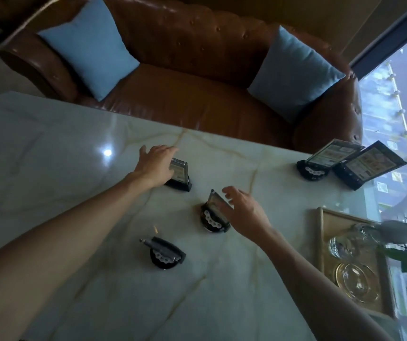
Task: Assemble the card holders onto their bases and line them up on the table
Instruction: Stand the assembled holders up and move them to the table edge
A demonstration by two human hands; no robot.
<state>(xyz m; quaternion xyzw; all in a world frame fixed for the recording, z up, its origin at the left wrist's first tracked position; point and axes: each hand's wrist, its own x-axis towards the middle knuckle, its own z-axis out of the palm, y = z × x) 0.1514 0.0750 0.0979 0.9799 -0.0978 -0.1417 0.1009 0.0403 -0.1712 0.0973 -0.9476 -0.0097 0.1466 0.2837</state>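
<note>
Reaching out over the pale marble worktop (50, 148), both hands are at work on card holders in the single head view. The left hand (154, 164) lies against the far side of one upright card holder (179, 173), fingers loosely curled around its top edge; whether they actually press it I cannot tell, since the palm hides the contact. It likely steadies the piece on its base. The right hand (243, 209) has its fingers spread and slightly bent just beside a second card holder (216, 212), touching or nearly touching the card's edge; nothing is pinched. That card leans back on its round black base, its long axis running from the base up and away, face turned toward the left.

Nearer the viewer, a third holder (165, 252) sits on its base with the clip lying flat, long axis pointing left, so it looks unfinished. Two finished stands (345, 163) lean side by side at the far right edge, probably the start of the row. A wooden tray (323, 242) with glassware sits to the right.
</note>
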